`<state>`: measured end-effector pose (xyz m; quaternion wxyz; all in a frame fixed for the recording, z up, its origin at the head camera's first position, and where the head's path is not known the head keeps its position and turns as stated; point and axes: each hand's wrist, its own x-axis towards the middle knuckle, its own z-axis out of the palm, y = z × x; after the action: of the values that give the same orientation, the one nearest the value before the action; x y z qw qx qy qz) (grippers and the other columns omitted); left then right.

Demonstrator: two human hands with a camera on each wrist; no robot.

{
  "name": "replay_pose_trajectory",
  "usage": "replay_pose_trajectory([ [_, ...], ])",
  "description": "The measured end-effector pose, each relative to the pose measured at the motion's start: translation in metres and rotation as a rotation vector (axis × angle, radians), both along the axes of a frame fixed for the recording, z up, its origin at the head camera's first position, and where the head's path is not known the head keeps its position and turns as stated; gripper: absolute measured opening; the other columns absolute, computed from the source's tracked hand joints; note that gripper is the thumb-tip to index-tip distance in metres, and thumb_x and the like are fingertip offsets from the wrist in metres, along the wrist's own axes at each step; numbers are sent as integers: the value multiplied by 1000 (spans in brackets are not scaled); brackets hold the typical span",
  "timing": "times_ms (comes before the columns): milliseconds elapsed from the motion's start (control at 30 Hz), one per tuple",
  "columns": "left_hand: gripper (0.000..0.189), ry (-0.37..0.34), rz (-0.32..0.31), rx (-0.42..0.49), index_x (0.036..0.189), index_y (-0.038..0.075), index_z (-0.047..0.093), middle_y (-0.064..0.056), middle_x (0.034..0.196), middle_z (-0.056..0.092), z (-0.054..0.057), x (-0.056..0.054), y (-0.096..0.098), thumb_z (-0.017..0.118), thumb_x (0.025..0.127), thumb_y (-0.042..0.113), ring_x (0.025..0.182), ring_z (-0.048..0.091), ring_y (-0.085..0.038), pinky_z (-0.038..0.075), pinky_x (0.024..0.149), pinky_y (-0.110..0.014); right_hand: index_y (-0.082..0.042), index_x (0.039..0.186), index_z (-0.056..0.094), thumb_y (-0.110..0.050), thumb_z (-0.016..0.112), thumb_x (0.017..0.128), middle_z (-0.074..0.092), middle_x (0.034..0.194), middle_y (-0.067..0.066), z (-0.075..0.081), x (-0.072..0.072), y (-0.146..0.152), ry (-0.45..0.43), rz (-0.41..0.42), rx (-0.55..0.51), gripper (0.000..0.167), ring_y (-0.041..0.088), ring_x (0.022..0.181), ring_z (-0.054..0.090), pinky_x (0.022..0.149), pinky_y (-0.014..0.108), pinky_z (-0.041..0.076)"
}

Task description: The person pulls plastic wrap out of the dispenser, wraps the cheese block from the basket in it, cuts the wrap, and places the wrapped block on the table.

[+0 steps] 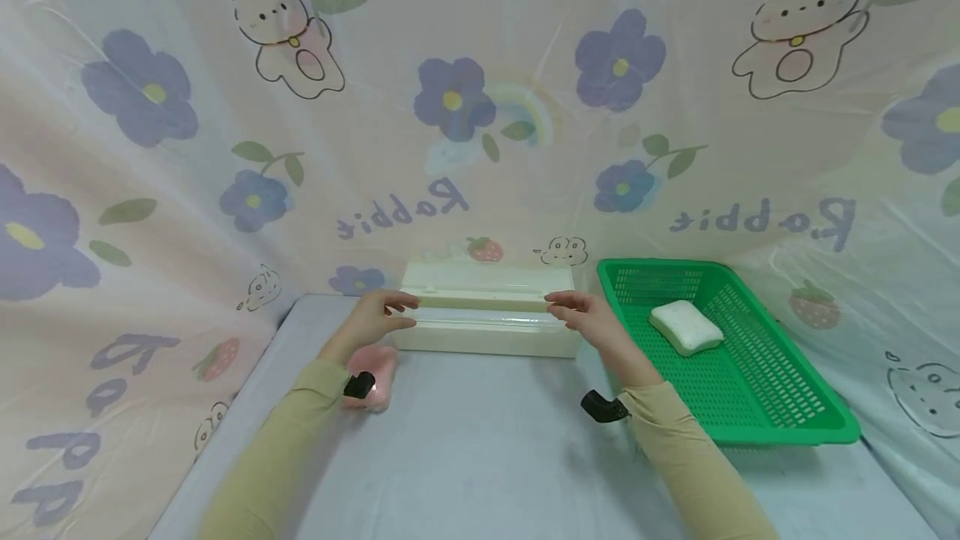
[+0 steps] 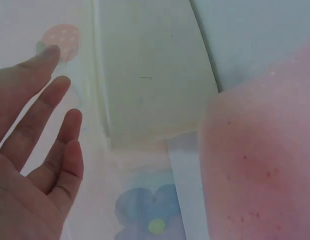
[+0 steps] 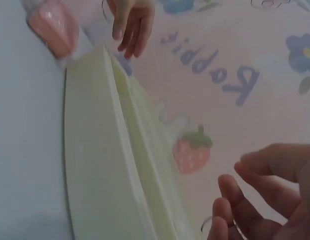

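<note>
A long cream box (image 1: 487, 340) stands at the back of the table, its lid (image 1: 487, 277) raised behind it. A shiny pale strip lies inside along its length; what it is cannot be told. My left hand (image 1: 375, 319) hovers by the box's left end, fingers loosely bent and holding nothing, as the left wrist view shows. By the right end is my right hand (image 1: 588, 319), its fingers relaxed with nothing between them (image 3: 265, 200). A glossy pink block with rounded edges (image 1: 384, 373) lies near my left wrist, partly hidden by it.
To the right stands a green plastic basket (image 1: 787, 340) with a white sponge-like block (image 1: 686, 327) in it. A printed curtain (image 1: 525, 165) with rabbits and flowers hangs behind the table and at the sides. The tabletop (image 1: 465, 457) is pale.
</note>
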<state>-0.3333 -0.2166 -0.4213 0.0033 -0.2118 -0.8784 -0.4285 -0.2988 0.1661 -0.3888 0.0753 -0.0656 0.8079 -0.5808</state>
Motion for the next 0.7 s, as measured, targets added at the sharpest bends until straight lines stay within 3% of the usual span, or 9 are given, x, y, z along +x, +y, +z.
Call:
replay_pose_trajectory([
  [167,37,-49,-4,-61,122,4,64,-7,112,67,-5,-12,8,72,86,9,107,54,-33,47,89,-43,0,123,62,-14,61,95,60,120,16,-1,-19,8,42,63,152,32,28,103,53,92,52,45],
  [367,35,-88,20,-106,121,5,66,-7,108,68,-8,-19,13,72,87,12,103,54,-28,48,87,-42,4,115,66,-14,67,90,62,101,12,-11,-35,12,74,116,307,30,23,88,54,75,41,50],
  [533,30,-90,6,-131,116,3,68,-8,107,68,-6,-21,21,71,88,13,102,53,-30,47,87,-43,2,111,68,-11,70,88,61,89,8,-16,-42,15,58,105,396,26,20,77,49,61,29,42],
  [700,26,-97,-1,-143,108,3,71,-4,102,69,-8,-26,28,73,86,15,98,55,-26,48,84,-40,3,108,70,-9,71,87,60,83,7,-21,-47,18,52,119,421,24,19,72,47,58,28,40],
])
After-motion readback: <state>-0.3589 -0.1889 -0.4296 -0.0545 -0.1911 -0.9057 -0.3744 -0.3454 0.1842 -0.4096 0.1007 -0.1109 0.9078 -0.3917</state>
